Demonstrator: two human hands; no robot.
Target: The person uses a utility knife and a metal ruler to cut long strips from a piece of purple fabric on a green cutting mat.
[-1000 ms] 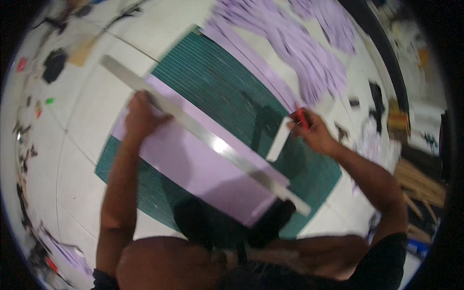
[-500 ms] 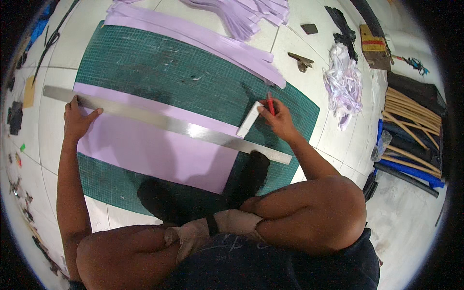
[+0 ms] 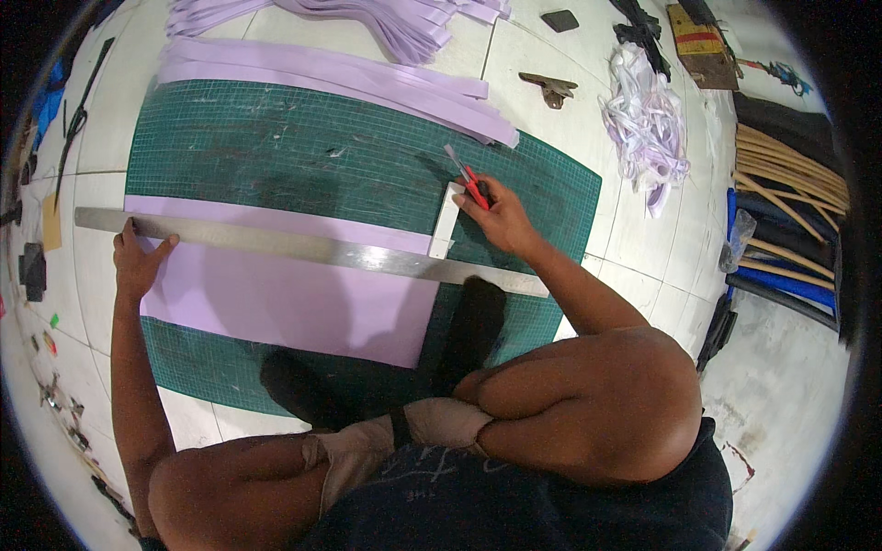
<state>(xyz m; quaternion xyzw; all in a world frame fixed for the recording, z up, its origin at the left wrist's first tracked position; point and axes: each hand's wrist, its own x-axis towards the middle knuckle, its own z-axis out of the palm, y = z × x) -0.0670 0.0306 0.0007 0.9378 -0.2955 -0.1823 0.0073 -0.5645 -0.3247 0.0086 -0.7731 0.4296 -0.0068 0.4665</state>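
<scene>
A long metal ruler (image 3: 303,246) lies across a lilac fabric sheet (image 3: 285,308) on the green cutting mat (image 3: 303,138). My left hand (image 3: 144,264) presses on the ruler near its left end, thumb and fingers spread apart. In my closed right hand (image 3: 499,219) is a red-handled cutter knife (image 3: 474,186), its blade pointing up and away from me. The same fingers pinch the far end of a short white bar (image 3: 446,220). The bar's near end meets the ruler, beside the sheet's right edge. A narrow band of the sheet shows beyond the ruler.
Lilac strips (image 3: 340,83) lie along the mat's far edge, with a larger bundle (image 3: 395,28) behind. A metal clamp (image 3: 549,87), a dark block (image 3: 558,20) and a tangle of pale scraps (image 3: 643,129) are at far right. Wooden sticks (image 3: 790,170) lie at the right.
The white bar has turned more upright and come against the ruler at the sheet's right edge. The cutter knife has tilted leftward in my right hand. My left hand stays on the ruler.
</scene>
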